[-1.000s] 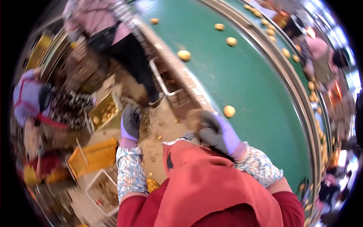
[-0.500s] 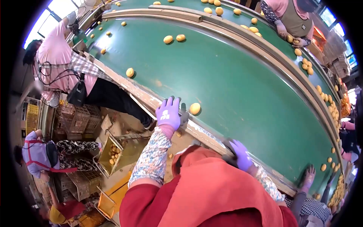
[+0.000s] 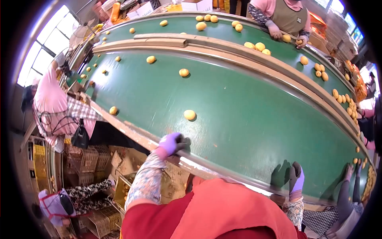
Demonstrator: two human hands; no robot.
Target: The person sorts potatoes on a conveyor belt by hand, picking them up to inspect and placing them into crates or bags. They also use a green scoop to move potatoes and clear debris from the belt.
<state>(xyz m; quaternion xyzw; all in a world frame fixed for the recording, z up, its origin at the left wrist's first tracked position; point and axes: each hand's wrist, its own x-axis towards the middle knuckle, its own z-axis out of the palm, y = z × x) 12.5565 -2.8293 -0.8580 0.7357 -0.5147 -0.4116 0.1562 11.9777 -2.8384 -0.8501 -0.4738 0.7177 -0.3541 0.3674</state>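
Note:
My left hand [image 3: 173, 144], in a purple glove with dark fingertips, rests at the near wooden edge [image 3: 199, 167] of a green belt [image 3: 234, 131]. Its fingers curl over the edge, and whether they pinch anything is hidden. Over the belt's near side on the right is my right hand [image 3: 296, 178], gloved alike, its dark fingers pointing up and its shadow beside it. No object shows in it. A yellow potato-like item [image 3: 190, 115] lies on the belt above my left hand, with another [image 3: 184, 73] farther off.
A wooden divider [image 3: 223, 44] separates a far belt bearing several yellow items. Across it stands a co-worker [image 3: 290, 18] holding items. Another person in pink [image 3: 51, 95] is at the left, and a co-worker's gloved hands [image 3: 349, 172] are at the right. Crates [image 3: 81, 159] stand lower left.
The view has tilted up. My right hand has left the belt's edge and is over the belt. My left hand has gone from spread fingers to curled ones. The yellow items have shifted.

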